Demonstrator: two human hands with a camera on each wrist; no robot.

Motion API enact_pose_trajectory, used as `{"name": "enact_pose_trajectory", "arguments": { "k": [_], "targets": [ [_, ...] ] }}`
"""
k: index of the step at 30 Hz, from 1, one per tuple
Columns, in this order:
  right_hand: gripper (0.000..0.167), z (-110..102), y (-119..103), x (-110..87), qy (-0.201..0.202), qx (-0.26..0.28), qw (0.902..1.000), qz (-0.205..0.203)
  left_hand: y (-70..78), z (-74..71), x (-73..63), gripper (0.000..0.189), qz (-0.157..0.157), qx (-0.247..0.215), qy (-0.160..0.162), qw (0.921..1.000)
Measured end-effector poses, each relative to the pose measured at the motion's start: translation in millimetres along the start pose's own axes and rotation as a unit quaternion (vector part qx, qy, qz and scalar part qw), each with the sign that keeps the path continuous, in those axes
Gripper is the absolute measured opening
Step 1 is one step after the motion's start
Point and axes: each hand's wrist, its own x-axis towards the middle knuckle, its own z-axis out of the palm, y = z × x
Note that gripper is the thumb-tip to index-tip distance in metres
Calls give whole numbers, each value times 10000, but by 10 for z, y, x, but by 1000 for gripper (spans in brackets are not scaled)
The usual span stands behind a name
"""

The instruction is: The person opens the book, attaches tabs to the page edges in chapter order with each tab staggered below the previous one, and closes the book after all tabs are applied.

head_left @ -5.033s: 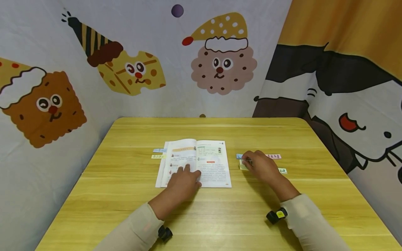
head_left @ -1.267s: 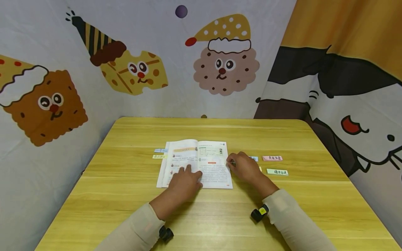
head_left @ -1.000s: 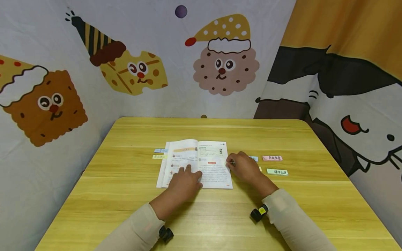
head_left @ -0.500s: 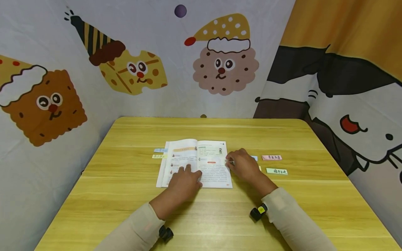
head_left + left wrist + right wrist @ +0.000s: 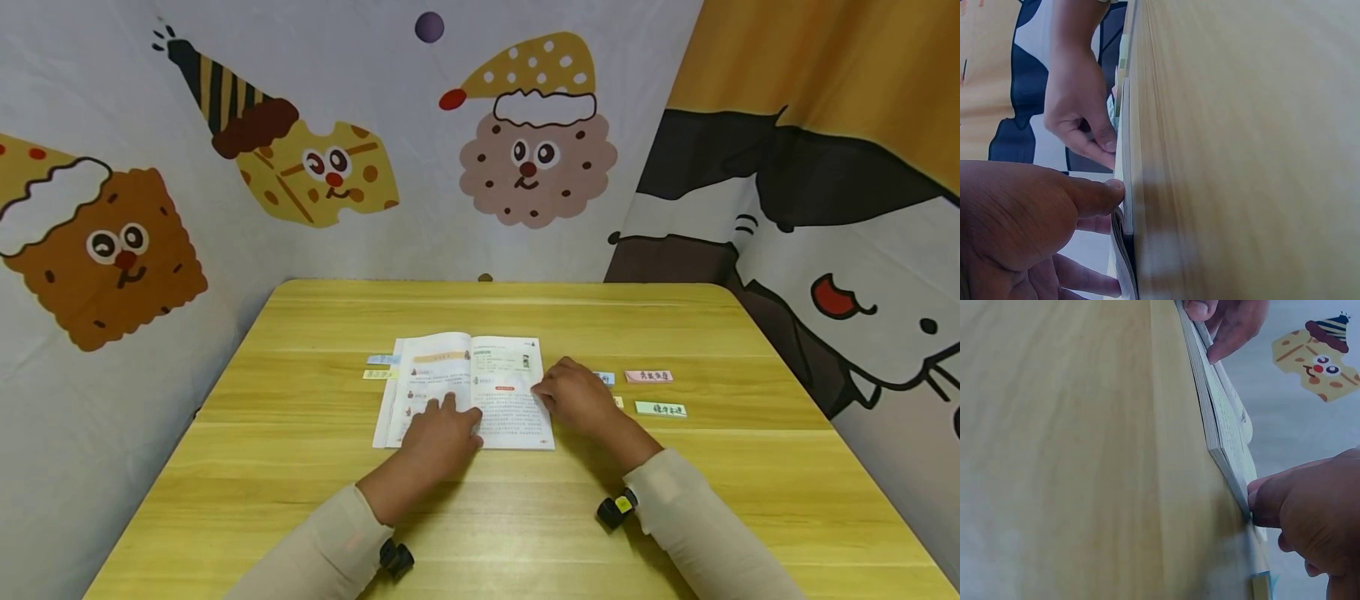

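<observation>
An open book (image 5: 512, 421) with printed pages lies flat on the table. My left hand (image 5: 442, 437) rests over its left page and middle fold, fingers spread and holding the pages down. In the left wrist view the thumb (image 5: 1100, 195) reaches the book's near edge. My right hand (image 5: 581, 398) is at the right page's outer edge, thumb and index fingertips close together there, the other fingers curled. In the right wrist view a pale strip (image 5: 1261, 533), like a sticky tab, shows under this hand past the book's corner; its end at the fingertips is hidden.
A blue (image 5: 372, 360) and a yellow tab (image 5: 377, 375) stick out from the book's left side. To the right lie blue (image 5: 604, 378), pink (image 5: 648, 377), yellow (image 5: 618, 402) and green (image 5: 661, 409) sticky strips with handwriting. A cartoon-printed curtain (image 5: 435, 250) stands behind the table.
My right hand has come left from the strips to the page edge with a small strip in its fingers. Its index fingertip has now moved onto the page edge. The left hand has stayed put.
</observation>
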Motion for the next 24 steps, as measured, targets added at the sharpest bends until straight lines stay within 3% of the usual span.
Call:
{"name": "enact_pose_trajectory", "arguments": {
  "k": [8,18,24],
  "targets": [
    [15,-104,-89,-90,-210,-314,9988,-308,0,-3,-1,30,-3,29,-32,10000],
    [16,-178,-157,-364,27,-37,9981,-622,18,-25,2,30,-49,-15,-97,9999],
    [19,-218,-212,-479,27,-50,9973,-729,32,-30,2,40,-154,-61,-194,9997]
  ]
}}
